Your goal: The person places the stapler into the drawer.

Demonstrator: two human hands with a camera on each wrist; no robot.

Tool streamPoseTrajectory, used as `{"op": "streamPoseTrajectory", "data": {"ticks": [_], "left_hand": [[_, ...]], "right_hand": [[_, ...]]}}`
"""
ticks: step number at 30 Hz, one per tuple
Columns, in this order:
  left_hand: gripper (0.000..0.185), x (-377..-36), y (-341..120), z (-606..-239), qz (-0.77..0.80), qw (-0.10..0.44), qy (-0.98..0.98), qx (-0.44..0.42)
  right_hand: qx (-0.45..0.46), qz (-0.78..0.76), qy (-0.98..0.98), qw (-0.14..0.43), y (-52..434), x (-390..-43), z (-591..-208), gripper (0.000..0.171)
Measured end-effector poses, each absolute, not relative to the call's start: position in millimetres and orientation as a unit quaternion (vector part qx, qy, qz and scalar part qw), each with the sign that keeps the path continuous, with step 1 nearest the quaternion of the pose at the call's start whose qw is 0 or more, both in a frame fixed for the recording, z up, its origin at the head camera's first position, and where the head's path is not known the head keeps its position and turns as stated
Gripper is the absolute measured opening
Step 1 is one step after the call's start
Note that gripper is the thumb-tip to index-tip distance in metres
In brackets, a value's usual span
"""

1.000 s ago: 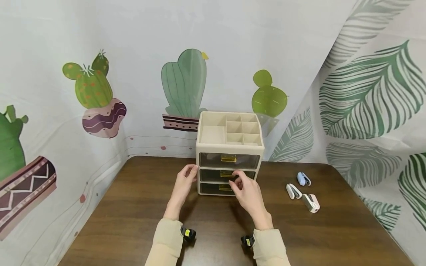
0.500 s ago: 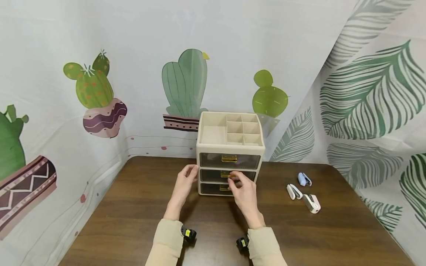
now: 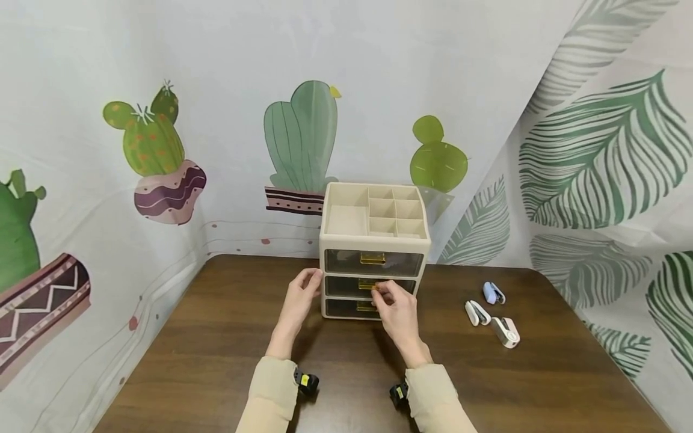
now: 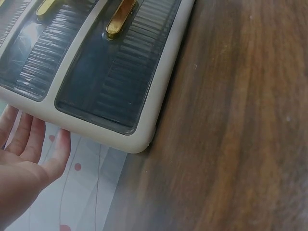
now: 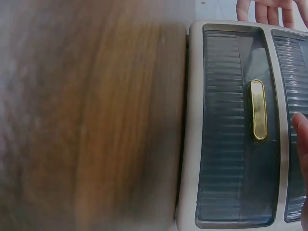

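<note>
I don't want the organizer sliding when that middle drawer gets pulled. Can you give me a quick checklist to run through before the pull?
1. Left hand braces the drawer organizer: ok, its fingers rest against the left side wall.
2. Right hand at the middle drawer's gold handle: ok, fingertips are on it; whether the grip is closed round it, cannot tell.
3. Middle drawer shut and flush: ok.
4. Table in front of the drawers free for travel: ok, only the forearms are there.
5. Three small staplers out of the way: ok, they lie off to the right.
6. Drawer contents: cannot tell, the ribbed smoky fronts hide them.
</note>
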State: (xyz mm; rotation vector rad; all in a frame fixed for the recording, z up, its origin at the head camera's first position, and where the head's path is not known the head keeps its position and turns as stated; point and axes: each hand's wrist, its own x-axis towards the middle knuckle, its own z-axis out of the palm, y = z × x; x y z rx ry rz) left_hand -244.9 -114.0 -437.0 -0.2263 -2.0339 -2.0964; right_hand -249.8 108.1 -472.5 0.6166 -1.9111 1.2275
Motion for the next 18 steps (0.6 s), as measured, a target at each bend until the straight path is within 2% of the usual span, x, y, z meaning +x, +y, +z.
{"op": "streamPoseTrajectory", "data": {"ticks": [7, 14, 18], "left_hand": [[0.029, -243.3, -115.5, -439.1, -0.713, 0.102, -0.69, -0.076], [0.03, -243.5, -116.7, -437.7, -0.702, 0.107, -0.7, -0.075], [0.03, -244.5, -114.7, -438.3, -0.702, 0.108, -0.7, -0.074]], "right_hand": [[0.244, 0.467, -0.757, 0.387, 109.9, -247.1, -473.5, 0.016], [0.281, 0.315, -0.78, 0.461, 111.8, -253.8, -473.2, 0.021], [0.305, 0.28, -0.785, 0.46, 117.1, -253.7, -470.3, 0.018]]}}
